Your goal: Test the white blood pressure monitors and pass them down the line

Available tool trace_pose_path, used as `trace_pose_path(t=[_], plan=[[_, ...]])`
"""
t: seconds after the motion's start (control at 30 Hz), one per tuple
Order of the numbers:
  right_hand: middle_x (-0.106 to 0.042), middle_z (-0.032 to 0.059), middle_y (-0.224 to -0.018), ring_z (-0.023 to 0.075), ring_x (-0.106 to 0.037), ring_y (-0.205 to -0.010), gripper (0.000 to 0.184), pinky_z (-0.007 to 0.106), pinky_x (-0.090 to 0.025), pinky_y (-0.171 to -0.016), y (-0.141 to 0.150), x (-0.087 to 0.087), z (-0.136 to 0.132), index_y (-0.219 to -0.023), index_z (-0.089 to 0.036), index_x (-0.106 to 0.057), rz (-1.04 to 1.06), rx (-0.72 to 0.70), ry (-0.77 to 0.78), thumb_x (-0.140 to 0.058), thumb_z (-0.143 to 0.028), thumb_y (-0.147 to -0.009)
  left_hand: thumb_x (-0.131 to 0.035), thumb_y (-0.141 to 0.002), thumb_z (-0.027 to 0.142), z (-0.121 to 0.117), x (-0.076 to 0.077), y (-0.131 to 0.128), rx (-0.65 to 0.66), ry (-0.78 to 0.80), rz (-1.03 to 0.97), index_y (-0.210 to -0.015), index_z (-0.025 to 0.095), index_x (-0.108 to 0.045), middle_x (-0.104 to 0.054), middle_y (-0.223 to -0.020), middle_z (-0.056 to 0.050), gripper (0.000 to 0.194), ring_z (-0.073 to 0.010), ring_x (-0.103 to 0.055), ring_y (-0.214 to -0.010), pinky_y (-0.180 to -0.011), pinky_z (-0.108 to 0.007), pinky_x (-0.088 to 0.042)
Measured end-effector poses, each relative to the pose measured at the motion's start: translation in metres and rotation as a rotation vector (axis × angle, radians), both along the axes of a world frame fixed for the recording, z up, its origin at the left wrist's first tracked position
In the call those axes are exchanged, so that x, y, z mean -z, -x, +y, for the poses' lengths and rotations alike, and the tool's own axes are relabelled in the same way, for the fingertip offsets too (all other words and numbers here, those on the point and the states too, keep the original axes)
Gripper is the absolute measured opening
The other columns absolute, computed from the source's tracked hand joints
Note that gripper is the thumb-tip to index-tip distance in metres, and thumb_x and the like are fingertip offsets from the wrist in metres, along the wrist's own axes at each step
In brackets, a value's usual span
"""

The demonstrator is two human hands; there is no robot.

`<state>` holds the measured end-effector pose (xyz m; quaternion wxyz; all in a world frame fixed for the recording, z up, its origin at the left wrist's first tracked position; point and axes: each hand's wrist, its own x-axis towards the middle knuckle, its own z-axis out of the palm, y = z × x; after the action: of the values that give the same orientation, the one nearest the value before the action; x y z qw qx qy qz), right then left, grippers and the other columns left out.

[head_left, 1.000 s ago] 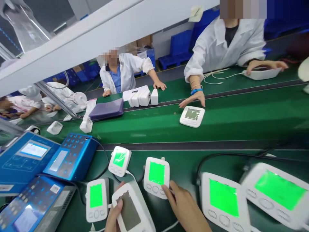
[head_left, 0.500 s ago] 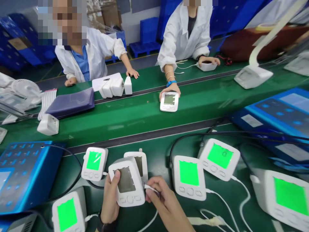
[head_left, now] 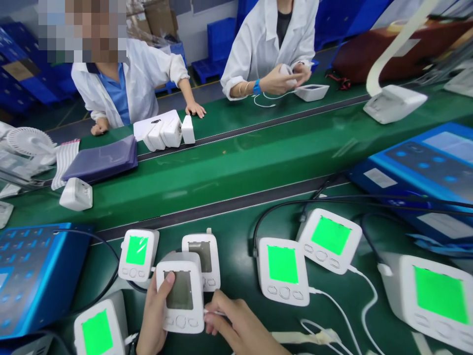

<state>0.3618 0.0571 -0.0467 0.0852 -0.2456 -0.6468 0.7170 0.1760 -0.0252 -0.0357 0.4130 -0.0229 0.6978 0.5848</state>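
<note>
My left hand (head_left: 154,311) grips a white blood pressure monitor (head_left: 183,291) from its left side, thumb on the edge of its dark screen. Against the monitor's right side, my right hand (head_left: 236,318) pinches a white cable plug (head_left: 213,312); whether it sits inside the socket I cannot tell. Just behind stands a second monitor (head_left: 211,254), its screen dark too and partly covered. Green-lit monitors surround my hands: one at back left (head_left: 137,251), one at front left (head_left: 98,330), and several on the right (head_left: 284,268), with white cables at their sides.
Blue test boxes (head_left: 40,271) (head_left: 436,162) with black leads flank the bench. Beyond lies a green conveyor belt (head_left: 207,182) carrying a white unit (head_left: 76,194). Across it, two people in white coats stand by white units (head_left: 172,133) and purple folders (head_left: 105,158); one handles a white device.
My hands and the held monitor have shifted slightly left and down. Across the belt, a co-worker has lifted a monitor off the belt and drawn it back into both hands.
</note>
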Motion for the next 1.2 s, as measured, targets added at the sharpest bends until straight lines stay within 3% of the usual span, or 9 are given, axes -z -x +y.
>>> trace_pose_path(t=[0.2, 0.4, 0.6, 0.73, 0.8, 0.87, 0.97, 1.07, 1.2], plan=[[-0.074, 0.0002, -0.086, 0.0185, -0.072, -0.079, 0.017, 0.030, -0.057, -0.079, -0.001, 0.008, -0.009, -0.092, -0.024, -0.058, 0.047, -0.039, 0.109, -0.055, -0.036, -0.104, -0.084, -0.075, 0.058, -0.012, -0.006, 0.003, 0.124, -0.001, -0.028, -0.143, 0.023, -0.060, -0.070, -0.135, -0.009, 0.080, -0.0331, -0.069, -0.115, -0.086, -0.034, -0.059], [-0.075, 0.0031, -0.079, 0.0201, -0.074, -0.071, 0.036, 0.028, -0.058, -0.066, 0.004, 0.025, -0.033, -0.087, -0.023, -0.056, 0.181, 0.123, 0.224, -0.055, -0.056, -0.102, -0.083, -0.077, 0.057, -0.014, -0.015, 0.001, 0.175, -0.023, 0.021, -0.142, 0.023, -0.062, -0.068, -0.140, -0.009, 0.076, -0.0332, -0.066, -0.121, -0.090, -0.032, -0.057], [-0.078, 0.0032, -0.100, 0.0241, -0.075, -0.090, 0.031, 0.033, -0.058, -0.084, -0.005, 0.013, -0.011, -0.117, -0.027, -0.067, 0.092, 0.125, -0.077, -0.062, -0.052, -0.100, -0.086, -0.074, 0.056, -0.010, -0.019, 0.007, 0.092, -0.120, 0.077, -0.142, 0.026, -0.062, -0.068, -0.140, -0.008, 0.078, -0.0344, -0.063, -0.125, -0.094, -0.034, -0.057], [-0.074, 0.0070, -0.123, 0.0275, -0.070, -0.112, 0.031, 0.041, -0.056, -0.100, -0.008, 0.002, -0.005, -0.130, -0.030, -0.064, 0.017, 0.156, -0.271, -0.047, -0.043, -0.107, -0.084, -0.076, 0.058, -0.012, -0.014, 0.013, 0.031, -0.120, 0.179, -0.141, 0.027, -0.063, -0.066, -0.141, -0.007, 0.075, -0.0349, -0.058, -0.133, -0.106, -0.037, -0.052], [-0.065, 0.0089, -0.142, 0.0316, -0.062, -0.128, 0.043, 0.048, -0.052, -0.108, -0.003, -0.003, -0.008, -0.147, -0.032, -0.055, -0.026, 0.130, -0.334, -0.052, -0.043, -0.105, -0.083, -0.078, 0.058, -0.015, -0.014, 0.008, 0.071, -0.103, 0.319, -0.140, 0.029, -0.064, -0.063, -0.145, -0.006, 0.072, -0.0338, -0.053, -0.138, -0.112, -0.035, -0.046], [-0.059, 0.0116, -0.150, 0.0364, -0.058, -0.133, 0.074, 0.055, -0.050, -0.109, 0.005, -0.006, -0.012, -0.163, -0.032, -0.032, -0.090, 0.126, -0.354, -0.065, -0.041, -0.097, -0.080, -0.081, 0.059, -0.019, -0.017, -0.001, 0.140, -0.130, 0.439, -0.142, 0.030, -0.062, -0.057, -0.152, -0.005, 0.070, -0.0329, -0.049, -0.142, -0.114, -0.033, -0.042], [-0.066, 0.0126, -0.139, 0.0379, -0.063, -0.123, 0.096, 0.055, -0.054, -0.103, 0.014, -0.004, -0.017, -0.165, -0.030, -0.026, -0.134, 0.218, -0.233, -0.078, -0.036, -0.085, -0.064, -0.086, 0.073, -0.018, -0.023, -0.007, 0.263, -0.254, 0.369, -0.148, 0.029, -0.058, -0.052, -0.158, -0.007, 0.075, -0.0360, -0.050, -0.141, -0.113, -0.038, -0.045], [-0.075, 0.0102, -0.125, 0.0345, -0.071, -0.111, 0.078, 0.047, -0.059, -0.094, 0.018, 0.004, -0.022, -0.152, -0.027, -0.048, -0.033, 0.340, 0.045, -0.080, -0.041, -0.082, -0.057, -0.090, 0.074, -0.005, -0.022, 0.002, 0.348, -0.224, 0.405, -0.144, 0.025, -0.062, -0.057, -0.152, -0.011, 0.073, -0.0369, -0.051, -0.138, -0.116, -0.043, -0.039], [-0.077, 0.0099, -0.121, 0.0332, -0.072, -0.112, 0.063, 0.043, -0.060, -0.093, 0.020, 0.018, -0.026, -0.139, -0.026, -0.056, 0.111, 0.434, 0.251, -0.078, -0.048, -0.085, -0.082, -0.077, 0.055, 0.019, -0.007, 0.018, 0.383, -0.064, 0.555, -0.089, 0.025, -0.078, -0.076, -0.099, -0.013, 0.032, -0.0370, -0.064, -0.104, -0.110, -0.048, -0.039]])
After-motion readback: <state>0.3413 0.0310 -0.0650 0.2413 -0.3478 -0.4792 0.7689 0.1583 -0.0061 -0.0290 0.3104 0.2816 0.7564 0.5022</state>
